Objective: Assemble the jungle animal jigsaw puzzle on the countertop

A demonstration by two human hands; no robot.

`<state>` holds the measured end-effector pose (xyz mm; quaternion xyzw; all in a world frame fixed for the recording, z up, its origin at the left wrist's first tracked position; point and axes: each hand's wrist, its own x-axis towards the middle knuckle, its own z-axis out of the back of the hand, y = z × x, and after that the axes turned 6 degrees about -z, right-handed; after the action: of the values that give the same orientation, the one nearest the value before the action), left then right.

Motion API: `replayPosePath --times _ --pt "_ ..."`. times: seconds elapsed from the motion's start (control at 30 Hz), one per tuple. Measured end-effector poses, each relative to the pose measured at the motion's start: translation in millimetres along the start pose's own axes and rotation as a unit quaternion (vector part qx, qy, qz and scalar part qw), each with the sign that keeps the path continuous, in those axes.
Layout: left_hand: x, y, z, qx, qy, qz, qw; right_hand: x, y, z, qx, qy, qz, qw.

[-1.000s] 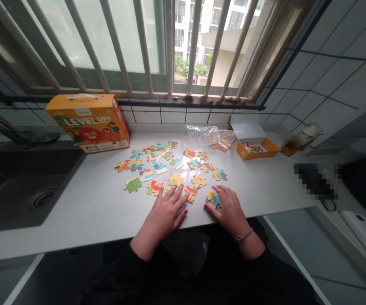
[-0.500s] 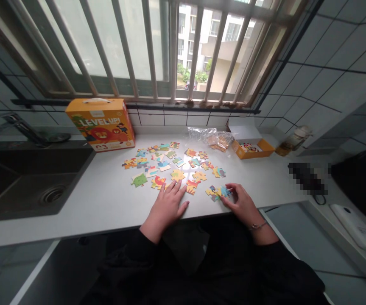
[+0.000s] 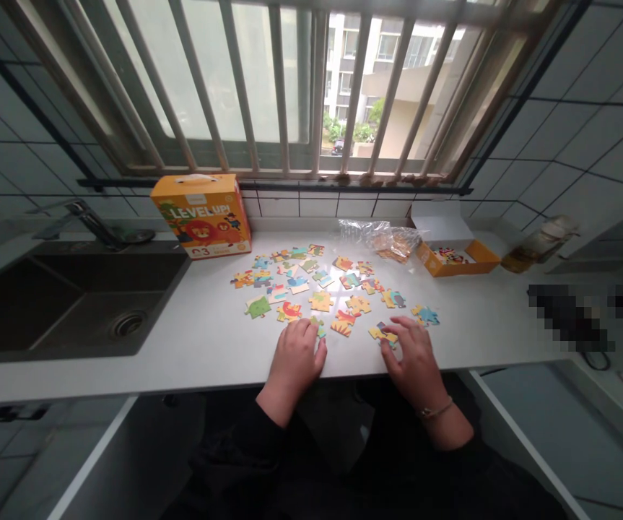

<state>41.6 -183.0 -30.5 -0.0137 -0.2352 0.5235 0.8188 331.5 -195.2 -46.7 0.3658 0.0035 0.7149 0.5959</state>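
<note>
Many jigsaw puzzle pieces lie scattered face up on the white counter [image 3: 214,347]. My left hand [image 3: 296,355] rests palm down at the front with its thumb apart, beside a green-and-yellow puzzle piece [image 3: 320,327] partly hidden by its fingers. To the right, my right hand [image 3: 415,361] has thumb and fingertips around a yellow puzzle piece [image 3: 377,333] on the counter, covering part of it. Beyond that hand a blue puzzle piece [image 3: 427,314] lies by itself. Between the hands is a red-and-yellow puzzle piece [image 3: 344,323].
An orange "LEVEL UP!" box [image 3: 206,220] stands at the back left beside the dark sink [image 3: 162,318]. At the back are a clear plastic bag [image 3: 395,244] of pieces and an open orange box [image 3: 460,266]. A bottle [image 3: 538,245] is at the right.
My right hand has moved a blue piece off to the right, let it go, and come back to the yellow piece. My left hand has drawn its fingers in, uncovering part of a green-and-yellow piece.
</note>
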Motion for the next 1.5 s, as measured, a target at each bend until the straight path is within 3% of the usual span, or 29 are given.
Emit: replayPosePath --times 0.13,0.27,0.43,0.7,0.9,1.13,1.23,1.4,1.5 --pt "0.1 2.5 1.4 -0.043 0.005 -0.02 0.999 2.0 59.7 -27.7 0.023 0.115 0.116 0.986" --pt "-2.3 6.5 -1.1 -0.074 0.01 -0.024 0.997 6.8 90.0 -52.0 0.0 0.159 0.117 0.98" --pt "-4.1 8.6 3.2 -0.075 -0.035 -0.008 0.997 1.1 91.2 -60.5 -0.041 0.146 0.081 0.985" --pt "-0.8 8.9 5.7 -0.043 0.032 -0.023 0.998 -6.4 91.3 -67.0 -0.064 0.085 0.035 0.994" --pt "-4.7 9.3 -6.0 -0.002 0.015 -0.017 1.0 -6.5 90.4 -67.6 -0.062 0.104 0.027 0.992" --pt "-5.2 6.5 1.4 -0.03 0.008 -0.015 0.999 -3.8 89.7 -66.9 -0.057 0.127 0.022 0.99" --pt "-1.6 21.5 6.2 -0.009 -0.013 0.001 1.0 -3.1 90.8 -66.1 -0.059 0.127 0.026 0.99" --pt "-3.7 79.5 20.7 0.073 -0.06 0.081 0.992 -2.1 92.5 -65.0 -0.064 0.127 0.022 0.99" --pt "-10.5 106.5 30.5 0.103 -0.048 0.141 0.983 -2.0 92.5 -65.2 -0.054 0.116 0.024 0.991"
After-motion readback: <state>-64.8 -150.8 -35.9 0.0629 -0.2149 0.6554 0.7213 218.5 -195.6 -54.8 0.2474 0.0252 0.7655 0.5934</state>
